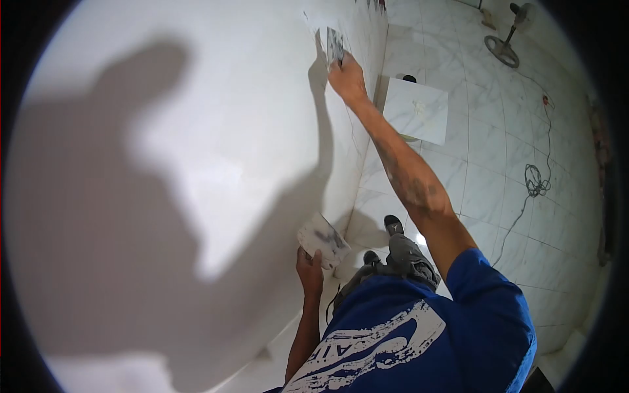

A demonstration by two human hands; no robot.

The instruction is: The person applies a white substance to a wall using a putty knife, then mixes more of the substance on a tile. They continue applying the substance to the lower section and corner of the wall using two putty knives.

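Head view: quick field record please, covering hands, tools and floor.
right hand: raised, grips putty blade at the white wall
left hand: low, holds flat board, smeared grey
floor: pale tiles
on floor: cable, fan, loose tile

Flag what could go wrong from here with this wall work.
1. The right hand works a scraper on the wall at full arm's reach; pressure may go uneven and leave ridges.
2. The left hand grips a smeared plate by one edge, tilted; paste could slide onto the tiled floor.
3. A loose cable lies on that floor nearby; a sideways step might snag it.
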